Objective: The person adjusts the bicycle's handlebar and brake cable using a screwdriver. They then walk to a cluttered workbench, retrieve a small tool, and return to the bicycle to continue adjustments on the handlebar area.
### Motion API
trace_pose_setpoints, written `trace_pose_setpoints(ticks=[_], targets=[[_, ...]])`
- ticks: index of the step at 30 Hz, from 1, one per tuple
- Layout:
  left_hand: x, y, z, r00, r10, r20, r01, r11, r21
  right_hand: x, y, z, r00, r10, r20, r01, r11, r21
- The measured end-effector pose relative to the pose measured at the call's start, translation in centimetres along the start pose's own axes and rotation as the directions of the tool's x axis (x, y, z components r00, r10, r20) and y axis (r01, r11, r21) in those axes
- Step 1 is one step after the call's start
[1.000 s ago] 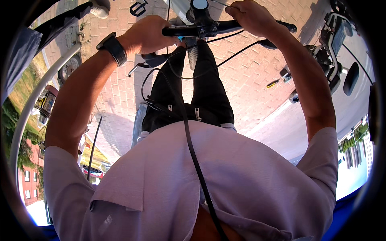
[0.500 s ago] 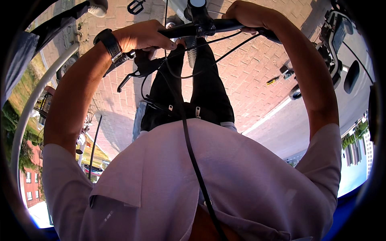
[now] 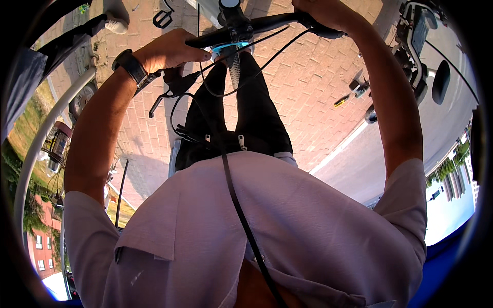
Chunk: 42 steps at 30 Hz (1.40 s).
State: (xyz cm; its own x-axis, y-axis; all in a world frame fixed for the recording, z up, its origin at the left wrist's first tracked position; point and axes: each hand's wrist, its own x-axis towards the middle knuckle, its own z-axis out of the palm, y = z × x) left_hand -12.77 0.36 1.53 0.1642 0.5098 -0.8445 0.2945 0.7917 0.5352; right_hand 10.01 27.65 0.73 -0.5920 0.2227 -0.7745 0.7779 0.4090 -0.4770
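In the head view, my left hand (image 3: pixel 172 49) is closed on the left part of a black handlebar (image 3: pixel 269 24), its thumb stretched along the bar. A black brake lever (image 3: pixel 159 100) hangs just below it, with cables looping down. My right hand (image 3: pixel 326 14) is wrapped round the bar's right end, fingers partly hidden. Between them are the stem (image 3: pixel 237 23), a light blue part (image 3: pixel 223 47) and a knobby tyre (image 3: pixel 234 69) between my legs. A black strap runs down my shirt.
Another person's dark trouser leg and white shoe (image 3: pixel 117 25) are at top left, near a grey railing (image 3: pixel 51 118). A pedal-like black object (image 3: pixel 163 18) is at the top. A scooter or motorbike (image 3: pixel 416 61) stands right, beside small yellow-and-black items (image 3: pixel 343 100) on the paving (image 3: pixel 313 118).
The handlebar and both hands have shifted slightly left. The left brake lever shows more below my left hand, and more of the light blue part is visible.
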Motion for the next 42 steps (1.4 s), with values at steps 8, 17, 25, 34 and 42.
trace_pose_setpoints(ticks=[8,17,25,34,42], targets=[[0.2,-1.0,0.2,0.991,0.082,-0.11,-0.065,0.985,0.158,-1.0,1.2,1.8,0.995,-0.013,-0.099,0.032,0.98,0.195],[-0.2,-2.4,-0.2,0.976,0.177,-0.128,-0.166,0.982,0.091,-1.5,2.3,2.3,0.983,-0.077,-0.169,0.103,0.983,0.153],[-3.4,-9.7,-4.0,0.865,0.45,-0.222,-0.409,0.889,0.206,-1.4,2.9,2.7,0.964,-0.164,-0.207,0.186,0.978,0.089],[-6.9,-12.2,-1.4,0.926,-0.009,-0.378,-0.072,0.977,-0.2,-1.3,3.3,2.6,0.978,-0.063,-0.197,0.096,0.982,0.162],[-6.8,-11.1,-1.0,0.886,-0.127,-0.446,0.136,0.991,-0.01,-0.1,4.6,2.9,0.982,-0.095,-0.162,0.112,0.989,0.096]])
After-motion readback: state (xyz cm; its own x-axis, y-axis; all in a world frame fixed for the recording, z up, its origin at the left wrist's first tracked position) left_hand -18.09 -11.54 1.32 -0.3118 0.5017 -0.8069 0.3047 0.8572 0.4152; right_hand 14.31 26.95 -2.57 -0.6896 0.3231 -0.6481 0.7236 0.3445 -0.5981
